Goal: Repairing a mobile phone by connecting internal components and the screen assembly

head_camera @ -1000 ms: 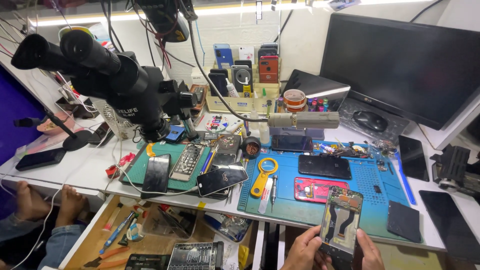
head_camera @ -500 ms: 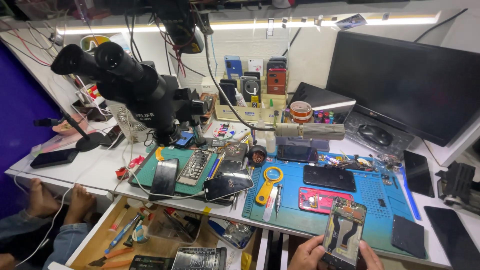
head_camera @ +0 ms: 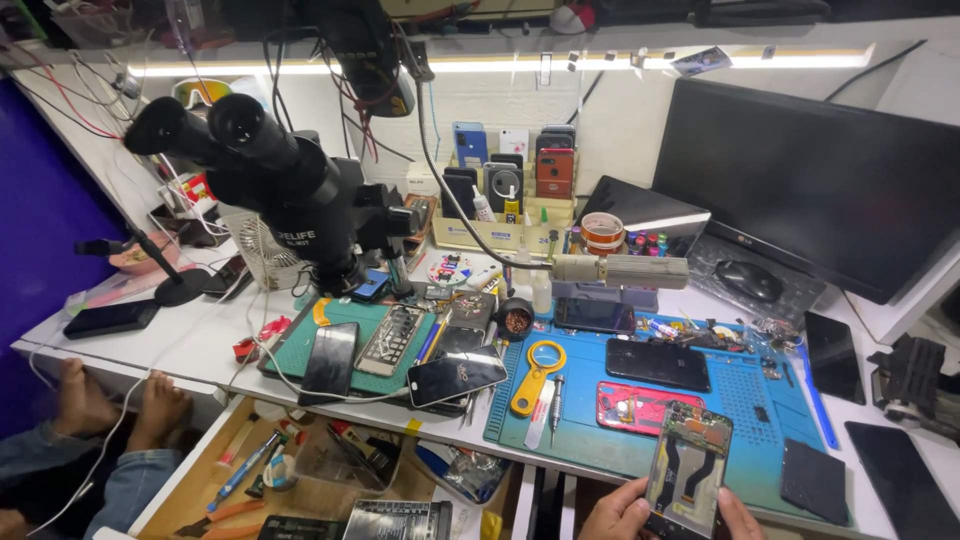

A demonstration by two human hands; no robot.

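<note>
- The left hand (head_camera: 622,512) and the right hand (head_camera: 738,518) are together gripping an opened phone with exposed circuit board and flex cables (head_camera: 688,468), fingers closing on its lower edges; the phone is standing nearly upright at the front edge of the desk, over the front edge of the blue rectangular work mat (head_camera: 745,395).
- Lying on the blue mat: one black phone (head_camera: 657,364), one red opened phone back (head_camera: 640,406) just in front of it, one dark phone (head_camera: 594,314) near the mat's rear edge, one dark square pad (head_camera: 812,478) at its front right corner, and one yellow-handled magnifier (head_camera: 537,372) at its left edge.
- The green rectangular mat (head_camera: 345,340) is sitting toward the left part of the desk, carrying one black-screened phone (head_camera: 330,362) and one opened phone frame (head_camera: 391,339); another phone with a glossy screen (head_camera: 456,378) is lying at its right edge.
- A black stereo microscope (head_camera: 270,185) is standing over the green mat.
- A cream rack of upright phones (head_camera: 505,185) is occupying the rear edge; one blue and one red back are showing among several dark ones, exact count unclear.
- A roll of amber tape (head_camera: 603,232) is sitting beside the rack.
- A black monitor (head_camera: 815,180) is filling the rear right corner, a black mouse (head_camera: 749,281) in front.
- An open wooden drawer of hand tools (head_camera: 300,470) is projecting under the front left edge.
</note>
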